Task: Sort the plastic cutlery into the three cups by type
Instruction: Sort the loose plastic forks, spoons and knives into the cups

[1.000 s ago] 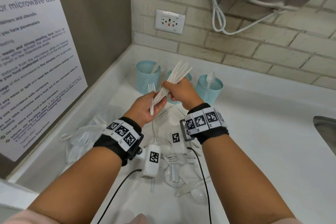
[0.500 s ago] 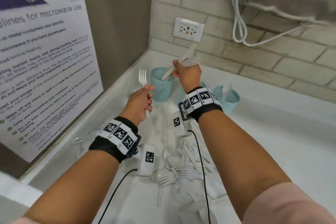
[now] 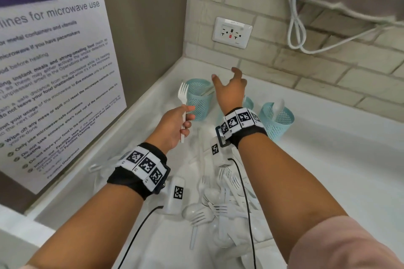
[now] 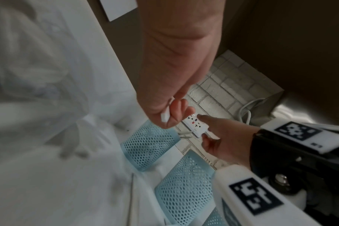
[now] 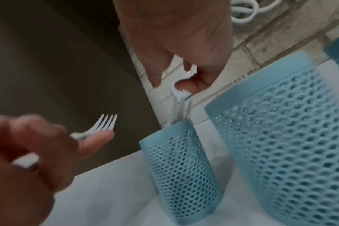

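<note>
a big poster [image 3: 50, 67] about microwave use hangs on the wall at the far left. under it runs the white counter [image 3: 328, 177], which goes back into a corner of pale bricks.

the left hand [image 3: 175, 125] is up in the air over the counter, just left of the cups. its fingers are curled round the handle of a white plastic fork [image 3: 182, 102], and the fork stands up with its prongs on top. the right wrist view shows the same fork [image 5: 105, 125] with the thumb lying along it.

next comes the left cup [image 3: 200, 99], a blue one full of little holes, standing near the back corner. thin white cutlery handles poke out of its top; the type is too small to tell. the right hand [image 3: 230, 91] is above and just behind this cup. its fingers are spread wide and it holds nothing.

the middle cup [image 3: 248, 102] is mostly hidden behind the right wrist. the right cup [image 3: 277, 121] stands beside it, and a white spoon [image 3: 278, 105] sticks out of it.

close to the person, between the two arms, a pile of white cutlery [image 3: 220, 209] lies loose on the counter, forks and spoons mixed up.

on the brick wall above the cups is a white power socket [image 3: 232, 32]. to the right of it a white cord [image 3: 299, 28] hangs in a loop.
</note>
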Tool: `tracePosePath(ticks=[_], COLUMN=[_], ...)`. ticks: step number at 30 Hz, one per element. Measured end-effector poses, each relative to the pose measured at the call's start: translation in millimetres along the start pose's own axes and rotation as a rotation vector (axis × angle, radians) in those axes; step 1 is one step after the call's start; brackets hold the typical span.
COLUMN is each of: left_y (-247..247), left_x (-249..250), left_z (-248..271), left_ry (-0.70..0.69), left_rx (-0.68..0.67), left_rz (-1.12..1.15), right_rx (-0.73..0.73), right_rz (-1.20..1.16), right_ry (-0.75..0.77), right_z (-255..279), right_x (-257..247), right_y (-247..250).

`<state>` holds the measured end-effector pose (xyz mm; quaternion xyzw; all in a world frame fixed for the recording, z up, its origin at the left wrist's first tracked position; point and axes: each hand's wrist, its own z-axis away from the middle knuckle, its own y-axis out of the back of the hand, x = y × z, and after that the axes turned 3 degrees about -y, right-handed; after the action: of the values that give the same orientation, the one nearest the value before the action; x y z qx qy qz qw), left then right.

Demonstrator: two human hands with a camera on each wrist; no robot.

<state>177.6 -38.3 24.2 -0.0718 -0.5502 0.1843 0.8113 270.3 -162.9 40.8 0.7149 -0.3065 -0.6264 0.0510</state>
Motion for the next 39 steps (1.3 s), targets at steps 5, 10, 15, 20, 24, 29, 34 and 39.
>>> tracePosePath(ticks=[5,10,15,20,24,29,34,39], left_y=[-19.5,-44.3,-43.8,-31.3,-25.6,-30.2,-40.8,-42.9], left_x=[-5.8,-16.4,-27.2,-36.2,-48.7,-62.7,-64.8,-63.8], left_z=[2.6,7.1,3.9,-5.1,-9.0,-8.7,-6.5,-1.3], left_ry=[-0.068,-0.088,-0.075,-0.13,-0.116,-0.131,-0.186,-0.202], left_rx=[-0.19,-0.322,-0.228,-0.109,-0.134,-0.18,-0.179,-0.23], left_rz=[-0.109,-0.227,-0.365,-0.981,-1.371,-1.529,-1.588,-1.654], right_rx=[-0.161,-0.53,0.02,0.33,0.106,-0.072,0.14,-0.505], right_rz=[-0.114,-0.125,-0.336,-0.336,0.02,0.029,0.229,0.836], right_ry=[0.086,0.032,-0.085,-0.04,-0.043,-0.077,-0.069,-0.16], right_z=[13.9,22.3,-5.3,-6.9,-3.8,0.9,2.6,33.4], right_x=[-6.2,0.9,10.7,17.9,41.2,48.4,52.9,63.7], right_y=[36.9,70.9,103.4,107.5,84.9,83.3,125.7,145.9])
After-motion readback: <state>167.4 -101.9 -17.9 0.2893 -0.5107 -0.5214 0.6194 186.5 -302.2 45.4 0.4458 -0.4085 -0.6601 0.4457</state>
